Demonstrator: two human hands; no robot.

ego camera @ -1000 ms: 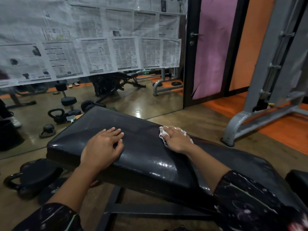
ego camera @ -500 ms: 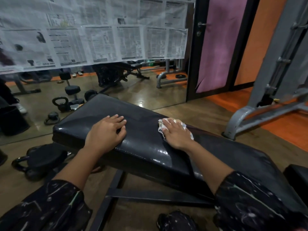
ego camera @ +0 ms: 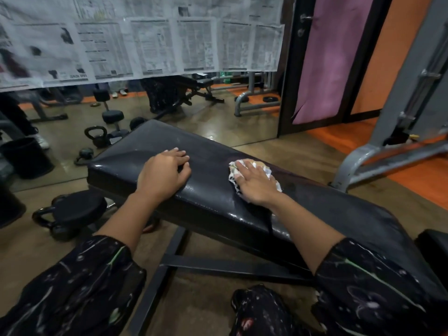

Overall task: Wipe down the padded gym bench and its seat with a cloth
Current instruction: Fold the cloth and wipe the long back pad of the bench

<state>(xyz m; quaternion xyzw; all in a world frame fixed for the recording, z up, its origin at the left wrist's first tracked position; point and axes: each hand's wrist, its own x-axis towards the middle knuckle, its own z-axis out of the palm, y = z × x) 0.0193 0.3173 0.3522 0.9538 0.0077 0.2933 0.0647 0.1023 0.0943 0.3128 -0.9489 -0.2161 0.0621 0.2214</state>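
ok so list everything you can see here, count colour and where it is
padded bench: 1, black, glossy, running across the middle
seat pad: 1, black, at the right edge, only partly in view
cloth: 1, white with a pattern, on the bench top under the right hand
bench frame: 1, black metal, below the pad
kettlebell: 1, black, on the floor left of the bench
mirror: 1, on the far wall, reflecting kettlebells, dumbbells and another bench
newspaper sheets: several, grey-white, covering the mirror's upper part
door: 1, dark frame with a pink cover, upper right
machine frame: 1, grey, right side on orange flooring
left hand: resting on the bench, holding nothing
right hand: flat, pressing the cloth
sleeves: 2, dark, patterned, bottom corners
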